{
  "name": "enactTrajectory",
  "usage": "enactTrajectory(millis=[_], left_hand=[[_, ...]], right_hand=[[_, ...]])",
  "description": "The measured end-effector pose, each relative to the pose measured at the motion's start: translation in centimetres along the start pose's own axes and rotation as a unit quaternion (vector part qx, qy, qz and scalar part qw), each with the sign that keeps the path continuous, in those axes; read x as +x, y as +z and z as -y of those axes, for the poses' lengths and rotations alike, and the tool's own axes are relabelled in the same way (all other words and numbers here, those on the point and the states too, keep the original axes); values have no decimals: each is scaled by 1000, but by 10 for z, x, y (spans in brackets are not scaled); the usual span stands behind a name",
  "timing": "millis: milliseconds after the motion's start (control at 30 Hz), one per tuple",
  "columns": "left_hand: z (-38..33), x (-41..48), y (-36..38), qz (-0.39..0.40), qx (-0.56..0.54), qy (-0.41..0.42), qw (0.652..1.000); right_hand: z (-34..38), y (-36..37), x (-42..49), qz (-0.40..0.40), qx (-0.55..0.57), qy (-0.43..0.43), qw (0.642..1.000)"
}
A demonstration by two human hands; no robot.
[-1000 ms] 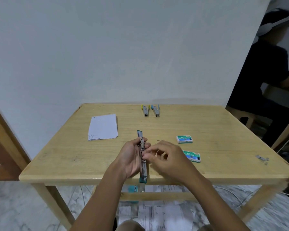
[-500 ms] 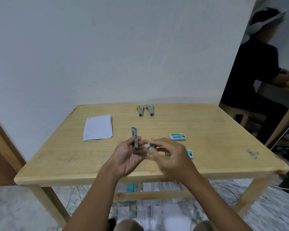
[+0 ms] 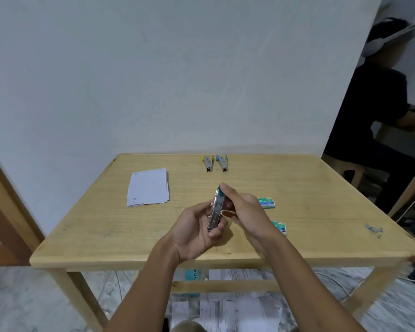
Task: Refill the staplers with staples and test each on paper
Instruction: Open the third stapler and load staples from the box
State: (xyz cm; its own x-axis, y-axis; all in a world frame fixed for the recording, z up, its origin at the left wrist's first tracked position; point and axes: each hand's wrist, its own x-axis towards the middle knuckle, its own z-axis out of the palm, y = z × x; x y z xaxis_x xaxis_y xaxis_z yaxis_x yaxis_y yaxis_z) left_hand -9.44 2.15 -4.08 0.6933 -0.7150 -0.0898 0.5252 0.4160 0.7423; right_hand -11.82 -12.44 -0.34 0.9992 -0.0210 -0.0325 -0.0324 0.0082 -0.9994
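Wooden table against pale wall; marble floor; wooden door left.

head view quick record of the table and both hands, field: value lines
held: teal stapler, in both hands over the table
left hand: grips its lower end
right hand: pinches its teal upper end
other staplers: yellow stapler and blue stapler, side by side at the far edge
paper stack: left of the hands
boxes: far staple box, near staple box, right of the hands

Plain room here, a home or small office by the look: wooden table against a blank white wall, marbled floor under it strewn with papers, wooden door frame left of it, seated person wearing headphones to its right.
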Motion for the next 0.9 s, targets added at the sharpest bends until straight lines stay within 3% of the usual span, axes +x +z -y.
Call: enactTrajectory(millis=[367,533,667,900], left_hand=[[1,2,0,-12,-2,12,1000],[2,2,1,-15,7,13,1000],[2,-1,8,-64,7,4,998],[3,-2,9,-91,7,16,996]], right_hand=[[-11,10,5,-68,15,1,998],[-12,10,2,-67,46,15,997],[-9,8,-1,-56,124,33,990],[-5,10,-13,-28,95,46,994]])
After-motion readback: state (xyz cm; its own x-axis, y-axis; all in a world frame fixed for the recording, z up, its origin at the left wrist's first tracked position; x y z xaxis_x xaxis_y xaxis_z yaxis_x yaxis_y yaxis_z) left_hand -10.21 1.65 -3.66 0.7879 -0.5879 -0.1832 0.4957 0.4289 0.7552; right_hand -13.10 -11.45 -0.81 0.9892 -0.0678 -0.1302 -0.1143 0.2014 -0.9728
